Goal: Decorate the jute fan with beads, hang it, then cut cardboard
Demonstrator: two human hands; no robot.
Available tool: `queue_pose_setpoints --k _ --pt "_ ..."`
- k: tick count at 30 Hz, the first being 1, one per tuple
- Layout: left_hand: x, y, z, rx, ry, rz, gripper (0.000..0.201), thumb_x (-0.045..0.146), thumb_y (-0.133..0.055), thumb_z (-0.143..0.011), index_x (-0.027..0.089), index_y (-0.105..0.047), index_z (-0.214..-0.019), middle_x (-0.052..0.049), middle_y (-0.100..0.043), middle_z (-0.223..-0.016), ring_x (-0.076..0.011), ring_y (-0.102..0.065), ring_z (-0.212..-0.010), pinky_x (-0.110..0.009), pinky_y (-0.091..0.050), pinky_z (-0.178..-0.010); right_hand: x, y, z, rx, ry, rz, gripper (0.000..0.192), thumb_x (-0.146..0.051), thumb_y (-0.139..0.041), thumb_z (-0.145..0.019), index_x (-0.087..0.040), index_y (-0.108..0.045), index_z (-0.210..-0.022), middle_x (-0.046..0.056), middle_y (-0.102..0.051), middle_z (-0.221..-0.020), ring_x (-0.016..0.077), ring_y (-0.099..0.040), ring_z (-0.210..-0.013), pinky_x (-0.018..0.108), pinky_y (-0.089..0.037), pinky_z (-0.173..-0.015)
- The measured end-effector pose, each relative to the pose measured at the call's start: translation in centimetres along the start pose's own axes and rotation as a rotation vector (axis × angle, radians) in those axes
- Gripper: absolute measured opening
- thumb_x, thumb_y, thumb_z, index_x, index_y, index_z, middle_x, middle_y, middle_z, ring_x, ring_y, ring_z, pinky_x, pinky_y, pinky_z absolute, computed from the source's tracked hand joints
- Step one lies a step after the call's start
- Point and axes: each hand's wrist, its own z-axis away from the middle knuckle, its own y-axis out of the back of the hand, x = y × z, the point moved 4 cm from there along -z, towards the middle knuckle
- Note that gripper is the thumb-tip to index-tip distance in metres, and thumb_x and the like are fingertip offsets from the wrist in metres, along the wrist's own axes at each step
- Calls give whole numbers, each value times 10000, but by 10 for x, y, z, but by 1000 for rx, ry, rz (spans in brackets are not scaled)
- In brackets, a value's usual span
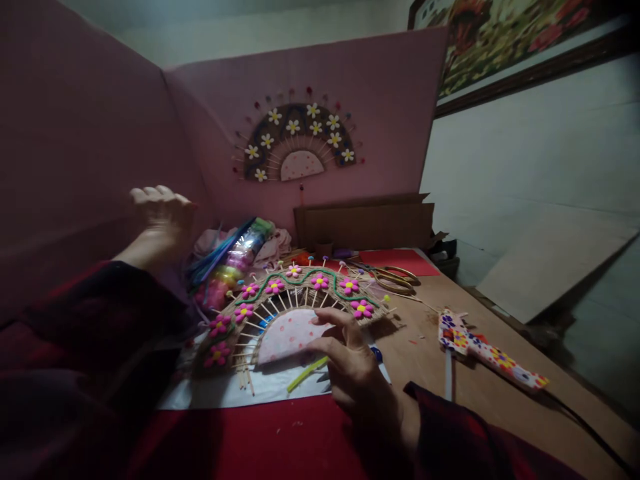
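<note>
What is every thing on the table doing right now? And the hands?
Flower fan: flat on the white sheet.
Right hand: open, fingers resting on the fan's pink center.
Left hand: raised, empty, fingers curled.
Scissors: lying closed.
Glue gun: lying on its side.
Wall fan: hanging upright.

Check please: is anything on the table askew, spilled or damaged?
Nothing looks damaged or spilled. The fan-shaped craft lies flat under the right hand. A green stick lies loose beside it, and small scraps are scattered near the glue gun.
</note>
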Motion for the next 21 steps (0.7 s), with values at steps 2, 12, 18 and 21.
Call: queue_pose_setpoints --k 2,12,18,21 --pt "-7 7 -1 52 115 -19 447 163 -307 -844 -154 -543 -1053 -398 -463 -1173 -455 -356 -1192 -575 -226 -919 0 0 0 -1 -8 -2 460 63 -395 -657 -206 -521 -1008 104 -342 -1280 215 -488 -1059 350 -556 -767" --pt "-12 24 -6 116 246 439 371 158 -588 -684 136 -659 -1047 -89 -678 -1002 -248 -556 -922 -387 -413 -828 1 0 -1 45 18 16 388 54 -414 -682 -182 -539 -963 117 -382 -1244 219 -495 -1058 348 -549 -754" --pt "38 36 14 108 259 948 252 118 -584 -756 46 -626 -994 1 -591 -603 -98 -475 -538 -251 -412 -575 0 7 -4 102 -46 41 466 52 -387 -747 -196 -507 -1123 118 -431 -1219 219 -489 -1115 413 -469 -923" --pt "80 40 52 1 182 1129 139 140 -598 -774 67 -640 -884 12 -576 -552 -79 -470 -461 -226 -382 -499 -1 17 -5 207 -102 117 427 -50 -426 -831 -188 -444 -1235 134 -473 -1217 242 -476 -1141 445 -430 -948"
